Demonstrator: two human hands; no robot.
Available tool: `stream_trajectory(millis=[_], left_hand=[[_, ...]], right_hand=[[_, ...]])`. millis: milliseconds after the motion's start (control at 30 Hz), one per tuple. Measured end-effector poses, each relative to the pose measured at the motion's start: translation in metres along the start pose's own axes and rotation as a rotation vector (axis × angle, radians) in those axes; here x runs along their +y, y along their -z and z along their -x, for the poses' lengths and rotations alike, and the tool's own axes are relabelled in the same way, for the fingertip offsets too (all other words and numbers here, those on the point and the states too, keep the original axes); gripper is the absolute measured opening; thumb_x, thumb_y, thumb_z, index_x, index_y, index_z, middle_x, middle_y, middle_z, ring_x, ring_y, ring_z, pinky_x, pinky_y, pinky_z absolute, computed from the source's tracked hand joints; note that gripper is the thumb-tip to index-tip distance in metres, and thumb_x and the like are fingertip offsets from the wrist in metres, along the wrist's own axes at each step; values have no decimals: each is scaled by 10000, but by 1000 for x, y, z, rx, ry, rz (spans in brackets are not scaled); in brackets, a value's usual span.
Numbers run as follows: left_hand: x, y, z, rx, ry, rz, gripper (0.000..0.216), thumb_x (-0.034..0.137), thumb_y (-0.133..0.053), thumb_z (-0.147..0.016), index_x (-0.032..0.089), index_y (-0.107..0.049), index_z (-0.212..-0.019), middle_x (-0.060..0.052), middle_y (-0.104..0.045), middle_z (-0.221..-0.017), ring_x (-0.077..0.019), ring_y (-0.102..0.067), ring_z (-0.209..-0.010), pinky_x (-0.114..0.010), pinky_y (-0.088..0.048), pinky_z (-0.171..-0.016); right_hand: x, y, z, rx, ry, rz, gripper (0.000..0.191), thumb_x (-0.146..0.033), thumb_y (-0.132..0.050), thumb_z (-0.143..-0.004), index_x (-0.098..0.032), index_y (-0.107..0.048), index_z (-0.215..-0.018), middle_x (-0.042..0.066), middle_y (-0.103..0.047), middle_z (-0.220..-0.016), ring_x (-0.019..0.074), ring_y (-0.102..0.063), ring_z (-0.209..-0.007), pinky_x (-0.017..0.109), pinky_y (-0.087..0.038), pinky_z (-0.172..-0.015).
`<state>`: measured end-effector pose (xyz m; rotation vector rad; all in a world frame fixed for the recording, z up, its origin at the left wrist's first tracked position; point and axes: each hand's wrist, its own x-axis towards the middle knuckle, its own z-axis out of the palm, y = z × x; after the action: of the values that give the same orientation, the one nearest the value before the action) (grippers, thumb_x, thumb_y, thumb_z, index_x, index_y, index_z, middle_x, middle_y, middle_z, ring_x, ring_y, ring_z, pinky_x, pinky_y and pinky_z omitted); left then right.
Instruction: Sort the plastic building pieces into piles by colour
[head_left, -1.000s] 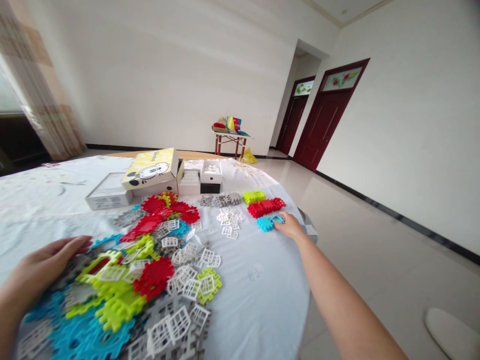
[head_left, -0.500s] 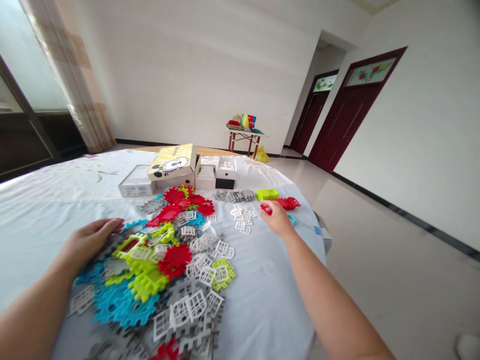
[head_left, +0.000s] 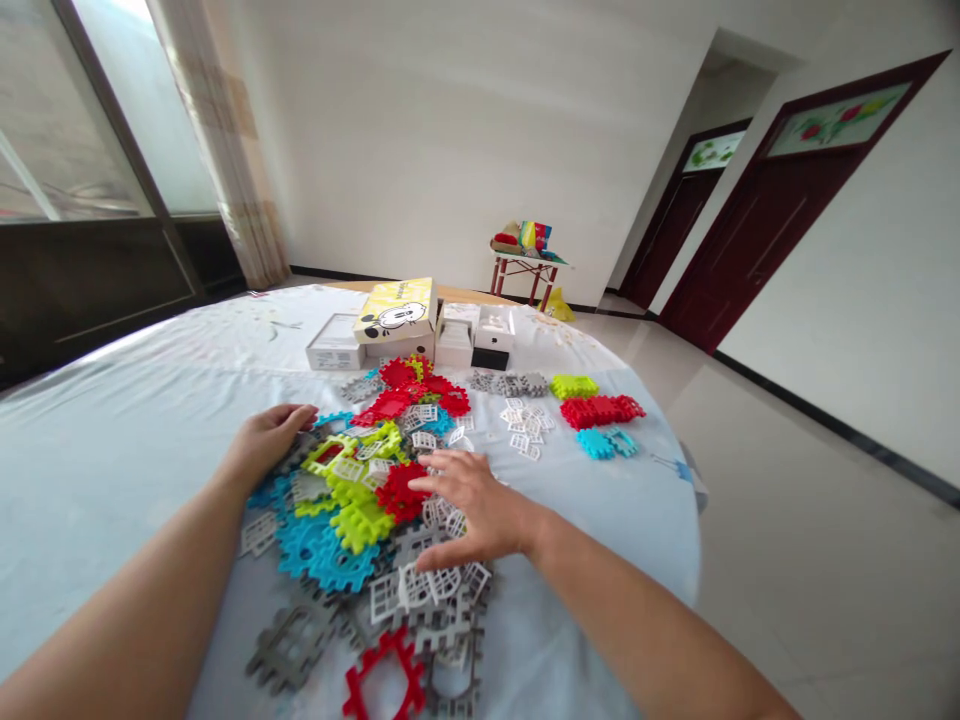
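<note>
My right hand (head_left: 480, 505) is over the right side of a mixed heap of plastic building pieces, fingers spread and nothing in them. Just under its fingertips is a red toothed piece (head_left: 403, 492). My left hand (head_left: 266, 445) rests at the heap's left edge by dark grey pieces, its fingers bent together; whatever they hold is hidden. In the heap are lime green pieces (head_left: 361, 522), blue pieces (head_left: 322, 550), and white window-frame pieces (head_left: 384, 597). A red ring-like piece (head_left: 352, 682) and a dark grey piece (head_left: 291, 645) lie at the near end.
Right of the heap are a red row (head_left: 601, 411), a lime green stack (head_left: 574, 386), blue pieces (head_left: 596, 443), a grey row (head_left: 510, 384) and white frames (head_left: 527, 420). A yellow cartoon box (head_left: 397, 310) and white boxes (head_left: 335, 345) stand behind on the cloth-covered round table (head_left: 150, 430).
My right hand has left the red row and come back left over the heap, now opened. A red piece it held now lies in the row. My left hand stays by the heap; the view has shifted.
</note>
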<state>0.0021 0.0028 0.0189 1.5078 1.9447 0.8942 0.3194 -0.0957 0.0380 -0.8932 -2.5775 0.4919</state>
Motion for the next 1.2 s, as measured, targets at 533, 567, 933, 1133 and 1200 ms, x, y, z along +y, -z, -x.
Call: stream_trajectory(millis=[533, 567, 933, 1133, 1200], left_hand=[[-7, -5, -5, 86, -77, 34, 485, 537, -473, -693, 130, -674, -865, -2, -641, -633, -143, -512, -593, -222, -374, -546], [-8, -6, -6, 92, -78, 37, 480, 538, -471, -689, 136, -675, -855, -8, -650, -647, -148, -522, -596, -225, -378, -545], [-14, -6, -12, 109, -68, 49, 467, 540, -473, -676, 144, -678, -815, -22, -667, -671, -162, -553, -625, -223, -387, -559], [-9, -5, -9, 93, -66, 40, 462, 525, -481, -690, 132, -677, -833, 0, -634, -599, -144, -509, -578, -222, -363, -542], [-8, -4, -8, 93, -67, 39, 454, 521, -487, -687, 132, -677, -823, 3, -627, -587, -142, -503, -574, -221, -360, -542]], right_hand=[[39, -14, -53, -55, -126, 162, 668, -652, -396, -772, -252, -383, -1306, 86, -295, -1408, 262, -251, -1273, 450, -168, -1041], [43, -15, -60, -14, -133, 190, 639, -636, -380, -792, -238, -404, -1291, 93, -327, -1388, 255, -279, -1257, 440, -193, -1032], [21, -11, -32, 179, -113, 181, 466, -484, -369, -870, -205, -458, -1233, 85, -419, -1310, 203, -335, -1213, 388, -235, -1020], [-45, -11, 29, -108, 152, 178, 845, -681, -544, -645, -241, -317, -1330, 87, -278, -1417, 274, -207, -1294, 473, -118, -1067], [-56, -13, 34, -157, 178, 203, 873, -669, -568, -633, -258, -282, -1348, 81, -243, -1435, 285, -174, -1307, 484, -115, -1068]])
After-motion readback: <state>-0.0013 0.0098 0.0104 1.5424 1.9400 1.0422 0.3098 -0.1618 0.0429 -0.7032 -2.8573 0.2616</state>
